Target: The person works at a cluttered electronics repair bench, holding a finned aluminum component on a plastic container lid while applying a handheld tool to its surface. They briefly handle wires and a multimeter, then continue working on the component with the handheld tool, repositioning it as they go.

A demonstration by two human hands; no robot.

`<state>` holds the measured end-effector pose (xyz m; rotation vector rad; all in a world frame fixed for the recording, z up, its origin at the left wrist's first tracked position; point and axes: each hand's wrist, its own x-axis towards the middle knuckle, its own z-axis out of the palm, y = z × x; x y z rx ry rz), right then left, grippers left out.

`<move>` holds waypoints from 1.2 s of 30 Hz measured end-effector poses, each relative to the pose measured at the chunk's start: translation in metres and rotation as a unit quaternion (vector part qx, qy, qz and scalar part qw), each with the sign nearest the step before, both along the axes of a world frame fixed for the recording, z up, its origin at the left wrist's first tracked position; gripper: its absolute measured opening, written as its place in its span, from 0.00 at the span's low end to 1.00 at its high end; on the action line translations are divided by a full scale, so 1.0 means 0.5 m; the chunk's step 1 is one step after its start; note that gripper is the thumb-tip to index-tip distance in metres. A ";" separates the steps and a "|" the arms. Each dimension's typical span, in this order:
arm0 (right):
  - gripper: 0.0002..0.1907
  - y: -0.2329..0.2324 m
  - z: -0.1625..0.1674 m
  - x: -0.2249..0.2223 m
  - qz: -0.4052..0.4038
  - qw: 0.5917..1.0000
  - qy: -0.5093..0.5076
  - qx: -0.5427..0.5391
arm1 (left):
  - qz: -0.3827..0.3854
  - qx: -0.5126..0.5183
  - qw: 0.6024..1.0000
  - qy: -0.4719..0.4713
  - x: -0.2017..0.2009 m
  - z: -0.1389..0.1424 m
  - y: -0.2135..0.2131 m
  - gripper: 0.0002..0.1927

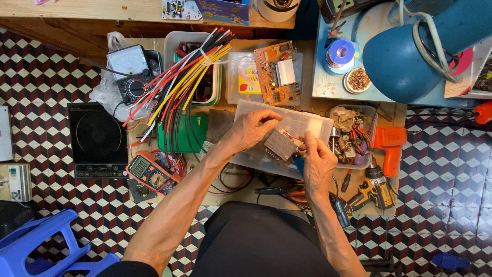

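Hands (253, 131) (318, 161) hold finned heatsink (280, 144) amid wire bundle (179, 82), drill (371, 190).

- Two hands (251, 128) (318, 161)
- Two multimeters (151, 172) (130, 72)
- One orange circuit board (277, 72)
- One cordless drill (371, 190)
- One blue desk lamp (415, 56)
- One blue stool (46, 249)

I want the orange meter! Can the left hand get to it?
Probably yes. The left hand would first have to let go of the finned metal block; the orange meter lies uncovered beside that forearm.
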<state>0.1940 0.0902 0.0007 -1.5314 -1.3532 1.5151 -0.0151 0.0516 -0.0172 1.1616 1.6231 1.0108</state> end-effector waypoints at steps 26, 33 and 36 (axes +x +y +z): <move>0.18 -0.028 0.004 0.047 -0.008 0.997 0.044 -0.059 | -0.230 -0.165 0.957 0.056 -0.059 -0.031 0.107 0.21; 0.19 -0.027 0.006 0.070 -0.024 0.994 0.064 -0.081 | -0.297 -0.263 0.916 -0.052 -0.094 -0.051 0.146 0.22; 0.19 -0.026 0.004 0.079 -0.021 0.995 0.061 -0.076 | -0.312 -0.274 0.908 -0.052 -0.095 -0.054 0.153 0.24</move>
